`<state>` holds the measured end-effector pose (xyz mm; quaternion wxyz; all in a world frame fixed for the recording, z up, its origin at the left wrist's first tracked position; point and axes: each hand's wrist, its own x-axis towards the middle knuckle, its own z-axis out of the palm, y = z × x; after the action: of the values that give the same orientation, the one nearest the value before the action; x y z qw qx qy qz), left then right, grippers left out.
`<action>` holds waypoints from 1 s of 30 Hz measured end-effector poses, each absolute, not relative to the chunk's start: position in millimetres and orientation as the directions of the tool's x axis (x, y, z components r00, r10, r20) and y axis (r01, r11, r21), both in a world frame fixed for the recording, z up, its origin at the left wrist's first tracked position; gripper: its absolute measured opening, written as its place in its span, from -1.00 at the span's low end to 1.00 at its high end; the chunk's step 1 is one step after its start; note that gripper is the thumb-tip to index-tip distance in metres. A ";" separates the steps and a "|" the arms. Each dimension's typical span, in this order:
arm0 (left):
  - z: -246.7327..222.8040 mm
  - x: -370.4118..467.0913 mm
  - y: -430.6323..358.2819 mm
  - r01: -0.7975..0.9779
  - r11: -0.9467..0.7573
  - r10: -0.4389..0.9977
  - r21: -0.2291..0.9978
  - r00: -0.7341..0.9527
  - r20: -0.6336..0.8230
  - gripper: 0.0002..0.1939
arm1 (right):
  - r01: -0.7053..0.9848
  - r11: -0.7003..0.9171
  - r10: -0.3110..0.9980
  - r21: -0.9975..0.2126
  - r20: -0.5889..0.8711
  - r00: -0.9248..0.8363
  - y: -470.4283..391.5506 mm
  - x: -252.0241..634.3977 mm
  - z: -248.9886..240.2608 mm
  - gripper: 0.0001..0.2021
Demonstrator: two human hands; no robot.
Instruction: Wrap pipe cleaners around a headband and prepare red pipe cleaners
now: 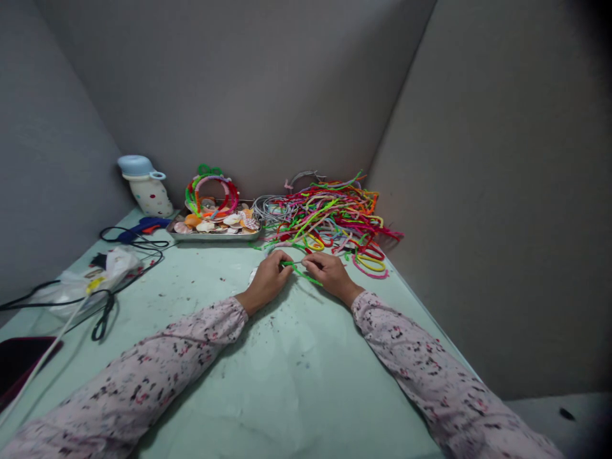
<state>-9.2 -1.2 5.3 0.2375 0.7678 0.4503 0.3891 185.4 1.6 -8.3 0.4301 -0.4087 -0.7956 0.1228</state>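
Note:
Near the far half of the table, my left hand [268,278] is closed, thumb and fingers pinching a green pipe cleaner [306,275]. Its loose end slants down to the right, just under my other hand. A short stretch of thin grey wire [298,262] shows between the two hands. My right hand [331,274] pinches this wire at its fingertips. Just beyond the fingers curves a partly covered ring, greenish and pink with some red; my hands hide part of it, and I cannot tell exactly how it joins the wire.
A heap of colourful pipe cleaners [329,213] lies behind my hands, beside coiled grey wire [273,209]. A metal tray [215,237] holds seashells and wrapped rings [234,196]. Leftward are a bottle [150,194], black cable [102,325] and plastic bag [117,264]. Walls border the table [268,395].

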 end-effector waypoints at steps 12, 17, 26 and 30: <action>3.6 -9.4 0.5 0.512 -0.439 0.898 0.738 0.280 0.340 -0.97 | 0.525 0.655 0.742 -0.543 0.592 -0.314 3.5 186.5 -11.7 -0.84; 5.4 -9.4 -0.5 0.492 -0.422 0.905 0.761 0.280 0.320 -0.95 | 0.539 0.652 0.744 -0.533 0.586 -0.321 3.2 186.9 -10.7 -0.86; 4.4 -9.4 -0.9 0.446 -0.405 0.910 0.798 0.284 0.303 -0.92 | 0.551 0.671 0.722 -0.496 0.608 -0.331 2.3 186.0 -9.3 -0.83; 5.0 -9.2 -1.8 0.433 -0.397 0.912 0.809 0.286 0.295 -0.91 | 0.547 0.653 0.734 -0.524 0.615 -0.288 2.6 185.3 -11.5 -0.85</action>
<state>-9.2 -1.8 5.0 0.3084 0.7403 0.4541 0.3881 185.3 2.6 -11.5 0.4402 -0.4025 -0.7956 0.1063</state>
